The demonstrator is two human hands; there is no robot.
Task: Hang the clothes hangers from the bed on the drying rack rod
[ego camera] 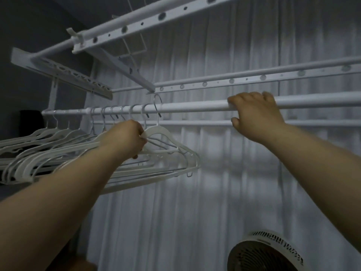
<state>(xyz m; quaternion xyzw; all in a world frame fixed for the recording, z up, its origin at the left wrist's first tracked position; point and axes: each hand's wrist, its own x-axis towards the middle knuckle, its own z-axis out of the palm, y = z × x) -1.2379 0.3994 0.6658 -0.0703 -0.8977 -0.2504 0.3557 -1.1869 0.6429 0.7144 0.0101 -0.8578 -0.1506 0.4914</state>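
Note:
My left hand (pixel 128 138) grips a white hanger (pixel 168 141) by its neck and shoulder. Its metal hook (pixel 157 106) rises in front of the white drying rack rod (pixel 187 108), with the tip above the rod; I cannot tell whether it rests on it. Several white hangers (pixel 58 151) hang in a row on the rod to the left, their hooks packed close. My right hand (pixel 256 114) holds the same rod farther right, fingers over the top and thumb underneath.
More white rack bars (pixel 244 77) run above and behind the rod, with a perforated rail (pixel 136 24) overhead. White curtains (pixel 214 182) fill the background. A round fan (pixel 267 253) stands at the bottom right. A dark wall is at the left.

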